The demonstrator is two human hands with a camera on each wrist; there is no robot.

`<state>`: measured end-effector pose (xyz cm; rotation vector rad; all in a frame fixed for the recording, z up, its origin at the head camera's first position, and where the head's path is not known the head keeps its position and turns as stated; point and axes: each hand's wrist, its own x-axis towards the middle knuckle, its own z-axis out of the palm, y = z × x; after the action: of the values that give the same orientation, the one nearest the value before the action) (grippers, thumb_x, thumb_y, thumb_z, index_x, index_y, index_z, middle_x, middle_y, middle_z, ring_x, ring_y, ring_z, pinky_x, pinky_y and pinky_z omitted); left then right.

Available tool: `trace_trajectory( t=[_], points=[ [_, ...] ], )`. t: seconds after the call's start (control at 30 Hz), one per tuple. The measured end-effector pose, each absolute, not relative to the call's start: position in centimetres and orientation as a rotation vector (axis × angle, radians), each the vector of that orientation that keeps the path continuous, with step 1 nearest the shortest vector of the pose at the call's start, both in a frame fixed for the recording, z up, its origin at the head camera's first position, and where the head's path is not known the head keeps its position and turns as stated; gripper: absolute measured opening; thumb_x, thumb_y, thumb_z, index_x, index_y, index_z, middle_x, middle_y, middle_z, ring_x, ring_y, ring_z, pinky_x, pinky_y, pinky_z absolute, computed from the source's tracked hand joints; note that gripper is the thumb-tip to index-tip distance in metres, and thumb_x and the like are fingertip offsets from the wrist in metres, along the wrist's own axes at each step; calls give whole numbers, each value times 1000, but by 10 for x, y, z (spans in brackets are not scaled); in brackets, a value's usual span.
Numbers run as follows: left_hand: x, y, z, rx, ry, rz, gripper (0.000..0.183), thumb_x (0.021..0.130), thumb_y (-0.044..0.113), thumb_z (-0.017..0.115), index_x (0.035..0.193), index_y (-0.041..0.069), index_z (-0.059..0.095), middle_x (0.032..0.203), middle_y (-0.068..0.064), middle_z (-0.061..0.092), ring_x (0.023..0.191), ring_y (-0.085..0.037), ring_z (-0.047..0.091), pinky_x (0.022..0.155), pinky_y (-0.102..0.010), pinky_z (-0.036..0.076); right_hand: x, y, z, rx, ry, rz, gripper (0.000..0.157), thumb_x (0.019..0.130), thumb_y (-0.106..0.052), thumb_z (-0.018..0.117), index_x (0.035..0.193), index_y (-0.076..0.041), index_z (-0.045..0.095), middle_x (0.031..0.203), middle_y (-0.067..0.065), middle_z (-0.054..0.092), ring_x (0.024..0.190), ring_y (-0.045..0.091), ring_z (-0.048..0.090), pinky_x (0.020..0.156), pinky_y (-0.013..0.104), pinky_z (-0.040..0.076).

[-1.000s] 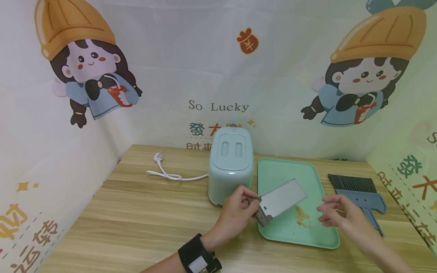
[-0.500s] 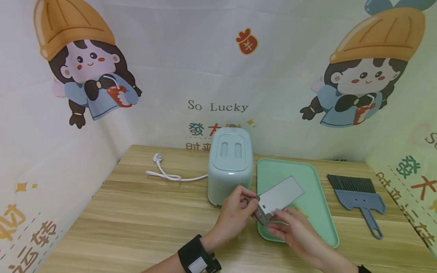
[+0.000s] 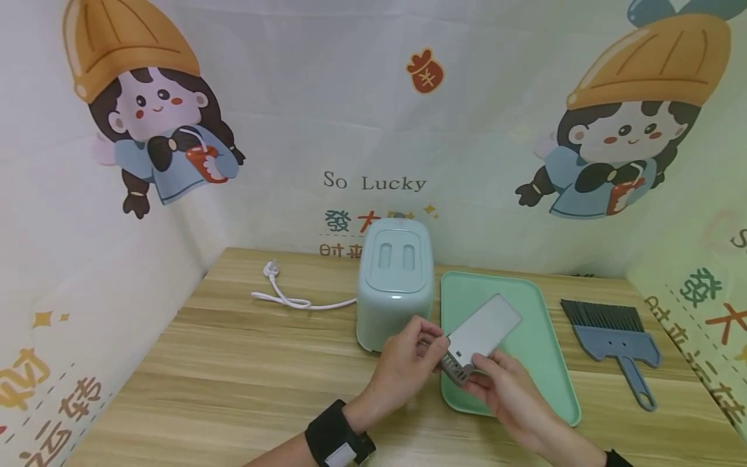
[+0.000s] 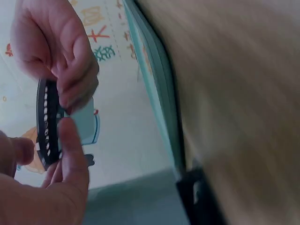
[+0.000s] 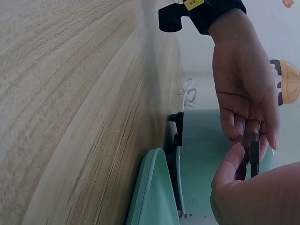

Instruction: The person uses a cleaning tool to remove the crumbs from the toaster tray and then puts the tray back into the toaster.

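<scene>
A toaster crumb tray (image 3: 487, 324), a flat silver plate with a slotted grey end, is held tilted over the green serving tray (image 3: 525, 295). My left hand (image 3: 403, 363) pinches the grey end at its left side. The right hand (image 3: 513, 389) grips the same end from the right, thumb on top of the plate. From the left wrist view, the slotted edge (image 4: 48, 124) shows between both hands. Just left of the serving tray stands a pale green toaster (image 3: 393, 285). Most of the serving tray's front is hidden behind my right hand.
The toaster's white cord and plug (image 3: 271, 269) lie on the wooden table (image 3: 233, 376) to the left. A blue brush (image 3: 618, 344) with black bristles lies right of the serving tray. A printed backdrop (image 3: 292, 97) stands behind the table.
My right hand has come in from the right of the serving tray and taken hold of the crumb tray's grey end. The plate has turned a little; the left hand keeps its grip.
</scene>
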<state>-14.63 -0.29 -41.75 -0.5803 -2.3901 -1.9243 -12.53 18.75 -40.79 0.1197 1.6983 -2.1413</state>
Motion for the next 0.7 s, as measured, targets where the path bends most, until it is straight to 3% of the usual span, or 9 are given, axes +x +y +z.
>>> trace_trajectory(
  t=[0.13,0.37,0.5,0.7],
  points=[
    [-151,-12,-403,-708,-2458,-1607,24,99,39,52,110,18,55,93,7,64,73,-2,61,63,-20,54,-126,196,-407,84,1739,-2100,39,104,-13,37,133,11,28,112,13,59,102,21,59,86,31,53],
    [-177,-44,-360,-775,-2262,-1430,13,98,29,56,92,18,60,79,6,63,63,-5,57,51,-23,51,-120,214,-408,-34,1765,-1964,45,104,-16,39,135,12,24,112,14,59,98,23,60,84,33,54],
    [-202,-68,-346,-608,-2292,-1349,12,97,32,58,99,21,59,91,7,64,78,-6,58,64,-27,52,-117,221,-409,-95,1780,-1871,48,104,-18,42,137,11,26,112,14,61,98,25,60,82,36,55],
    [-234,-89,-345,-414,-2442,-1357,41,95,40,58,126,14,52,126,-3,52,112,-24,49,92,-44,45,-113,223,-415,-182,1757,-1748,38,103,-20,45,127,9,40,102,9,63,91,22,61,76,34,55]
  ],
)
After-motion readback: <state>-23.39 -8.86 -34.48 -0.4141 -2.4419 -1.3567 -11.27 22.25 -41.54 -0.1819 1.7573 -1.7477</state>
